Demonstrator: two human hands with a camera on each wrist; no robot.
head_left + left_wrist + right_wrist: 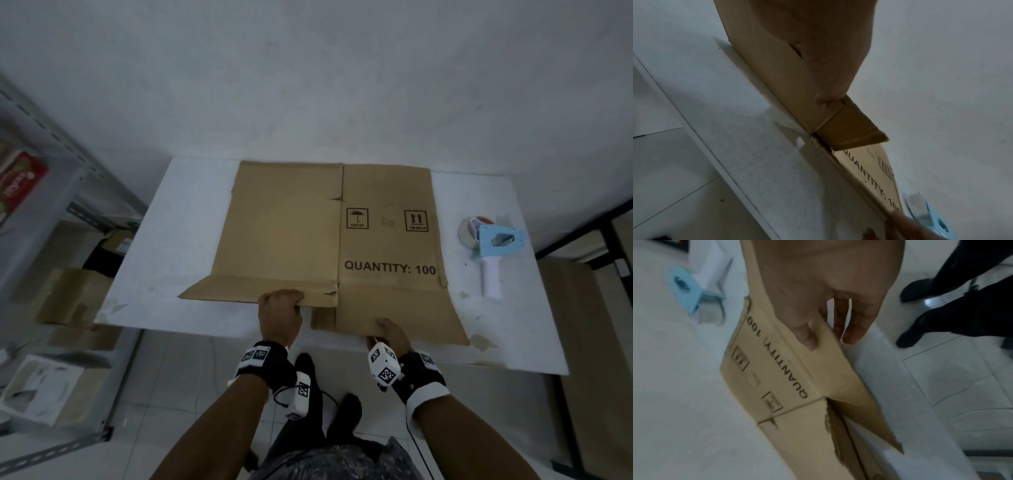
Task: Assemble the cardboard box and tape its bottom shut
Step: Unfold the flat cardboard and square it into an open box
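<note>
Flattened cardboard box (pixel 329 240) lies on the white table (pixel 164 219); left hand (pixel 279 308) grips its near-left flap edge, right hand (pixel 390 330) pinches the near-right flap.

Flat box (pixel 308 233) fills mid-table; tape dispenser (pixel 493 246) (right) blocks.

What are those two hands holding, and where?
Both grip the flattened cardboard box: left hand on a near-edge flap, right hand on the neighbouring flap.
</note>
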